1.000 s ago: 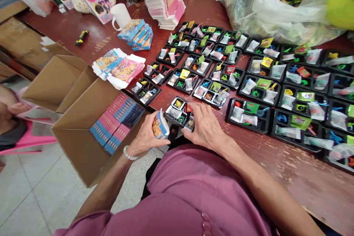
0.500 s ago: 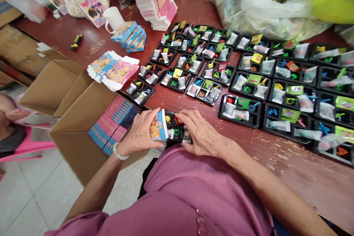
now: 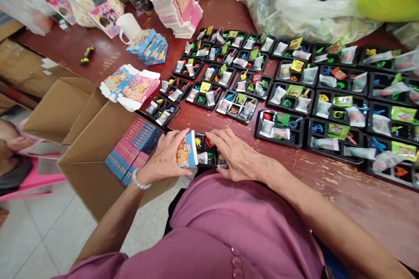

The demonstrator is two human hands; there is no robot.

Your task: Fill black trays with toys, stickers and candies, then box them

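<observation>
My left hand [image 3: 166, 154] is closed around a small printed cardboard box [image 3: 186, 151], blue and orange with a white edge. A black plastic tray [image 3: 204, 160] sits at the box's right end, its left end up against or inside the opening; I cannot tell which. Small toys and wrapped pieces fill the tray's compartments. Gripping the tray's right end is my right hand [image 3: 234, 153], its fingers over the top and partly hiding it. Both things are held close to my body at the table's front edge.
Rows of filled black trays [image 3: 288, 96] cover the table [image 3: 343, 187]. An open carton [image 3: 88, 148] at my left holds packed small boxes [image 3: 127, 152]. Flat printed boxes [image 3: 131, 87], a white mug [image 3: 129, 26], a cutter [image 3: 87, 56] and plastic bags [image 3: 294, 13] lie further off. Someone sits at far left.
The view has shifted slightly, so the table's things appear a little further left. Both hands keep their hold, and the box and tray look almost the same relative to each other.
</observation>
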